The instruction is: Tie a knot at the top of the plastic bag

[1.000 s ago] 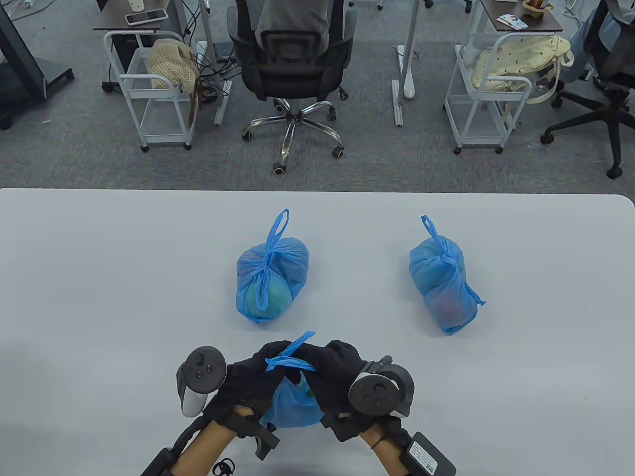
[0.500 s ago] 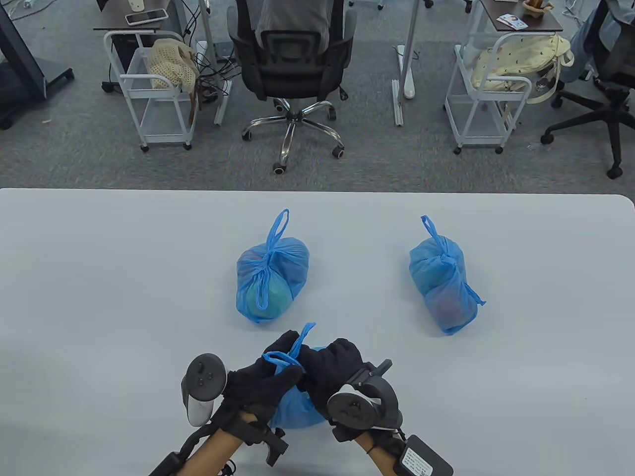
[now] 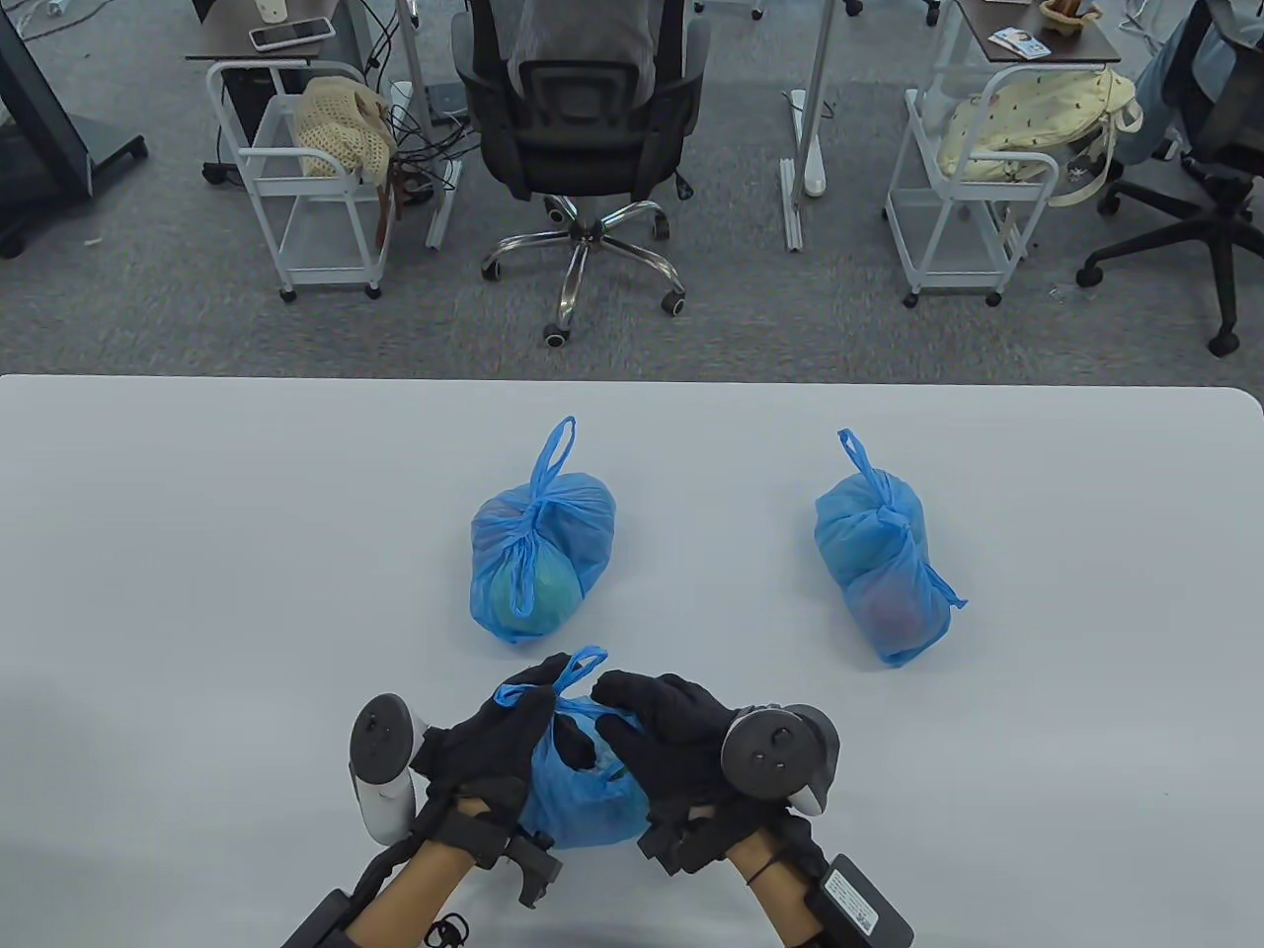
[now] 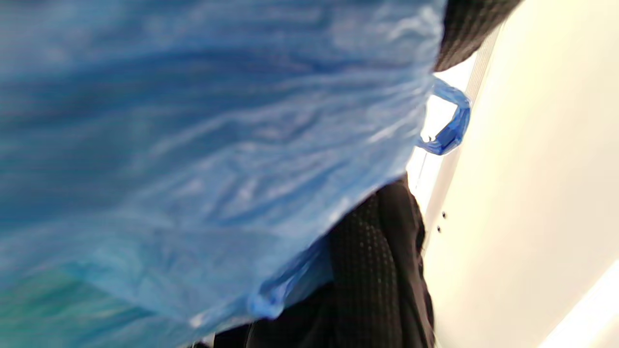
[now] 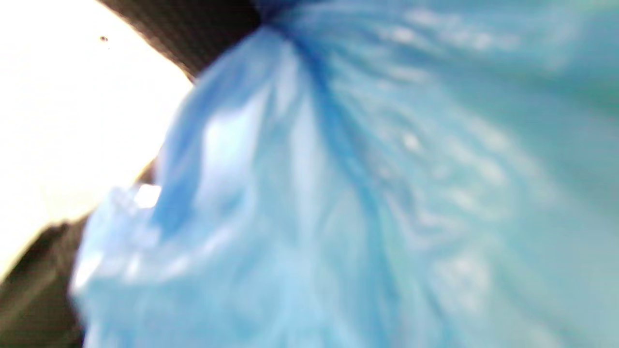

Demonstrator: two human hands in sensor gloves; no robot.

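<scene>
A blue plastic bag (image 3: pixel 583 800) with something green inside lies near the table's front edge, between my two hands. Its two handles (image 3: pixel 576 671) cross and bunch at the top, and one small loop sticks up. My left hand (image 3: pixel 528 691) pinches the left handle end beside the bag's top. My right hand (image 3: pixel 617 706) curls fingers and thumb round the gathered plastic on the right side. In the left wrist view the bag (image 4: pixel 193 145) fills the frame and a handle loop (image 4: pixel 449 125) pokes out. The right wrist view is blurred blue plastic (image 5: pixel 362 193).
Two other blue bags with knotted tops lie farther back on the white table (image 3: pixel 197 553): one at the centre (image 3: pixel 538 553), one to the right (image 3: pixel 884 563). Beyond the far edge stand an office chair (image 3: pixel 583 128) and white carts (image 3: pixel 306 178).
Both hands have drawn slightly apart and lowered onto the bag. The crossed handles, held up over the knuckles before, now sit lower and tighter against the bag's top.
</scene>
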